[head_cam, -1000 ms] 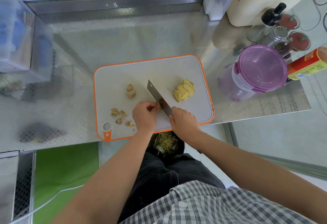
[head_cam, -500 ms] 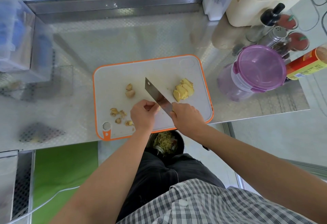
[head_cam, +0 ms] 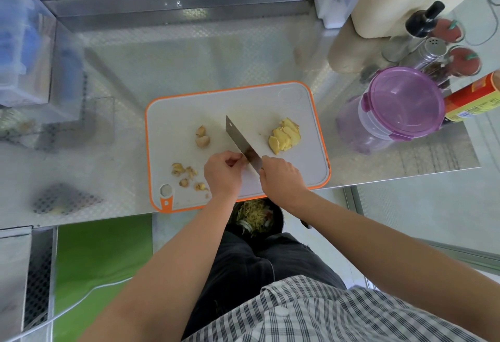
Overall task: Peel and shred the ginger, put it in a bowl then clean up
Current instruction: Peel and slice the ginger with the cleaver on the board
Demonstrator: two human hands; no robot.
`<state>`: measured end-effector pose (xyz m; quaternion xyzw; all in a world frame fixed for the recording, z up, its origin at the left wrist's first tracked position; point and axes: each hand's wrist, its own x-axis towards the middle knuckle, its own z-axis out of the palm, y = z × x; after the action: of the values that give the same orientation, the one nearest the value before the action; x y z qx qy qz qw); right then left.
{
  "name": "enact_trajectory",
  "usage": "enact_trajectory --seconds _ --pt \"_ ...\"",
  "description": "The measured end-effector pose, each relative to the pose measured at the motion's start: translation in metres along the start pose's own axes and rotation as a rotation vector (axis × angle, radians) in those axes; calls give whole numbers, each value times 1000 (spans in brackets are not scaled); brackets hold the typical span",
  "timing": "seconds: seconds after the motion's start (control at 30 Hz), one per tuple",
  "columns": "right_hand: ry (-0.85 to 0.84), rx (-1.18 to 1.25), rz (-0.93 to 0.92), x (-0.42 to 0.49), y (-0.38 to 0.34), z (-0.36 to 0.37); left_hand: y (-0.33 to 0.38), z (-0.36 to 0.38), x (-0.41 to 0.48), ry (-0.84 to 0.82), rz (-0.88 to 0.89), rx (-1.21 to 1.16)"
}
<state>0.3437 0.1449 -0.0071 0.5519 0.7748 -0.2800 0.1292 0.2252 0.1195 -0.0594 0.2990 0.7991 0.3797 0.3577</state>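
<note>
A white cutting board with an orange rim (head_cam: pixel 270 98) lies on the steel counter. My right hand (head_cam: pixel 281 179) grips a cleaver (head_cam: pixel 239 140) whose blade points away to the upper left. My left hand (head_cam: pixel 223 172) pinches a small ginger piece against the blade near its heel; the piece is mostly hidden by my fingers. A pile of yellow peeled ginger slices (head_cam: pixel 285 136) sits on the board's right side. Two unpeeled ginger knobs (head_cam: pixel 202 136) lie left of the blade. Brown peel scraps (head_cam: pixel 186 175) are scattered near the board's front left.
A black bin (head_cam: pixel 255 217) holding shreds and scraps sits below the counter edge. A purple-lidded container (head_cam: pixel 403 103) stands right of the board, with spice jars (head_cam: pixel 433 49) and a beige holder (head_cam: pixel 400 9) behind it. Plastic boxes (head_cam: pixel 24 52) stand at far left.
The cleaver blade lifted and tilted over the last second, and both hands shifted slightly with the small ginger piece held against it.
</note>
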Motion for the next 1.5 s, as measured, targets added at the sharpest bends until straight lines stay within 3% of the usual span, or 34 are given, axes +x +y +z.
enact_trajectory --seconds 0.5,1.13,1.33,1.5 --pt "59 25 -60 -17 9 -11 2 0 -6 52 -12 36" --pt "45 40 14 1 -4 9 2 -1 -5 45 1 35" --pt "89 123 -21 -7 3 -6 -3 -3 -5 21 -103 -80" --pt "53 25 -45 -14 2 -14 -2 -2 -6 33 -101 -71"
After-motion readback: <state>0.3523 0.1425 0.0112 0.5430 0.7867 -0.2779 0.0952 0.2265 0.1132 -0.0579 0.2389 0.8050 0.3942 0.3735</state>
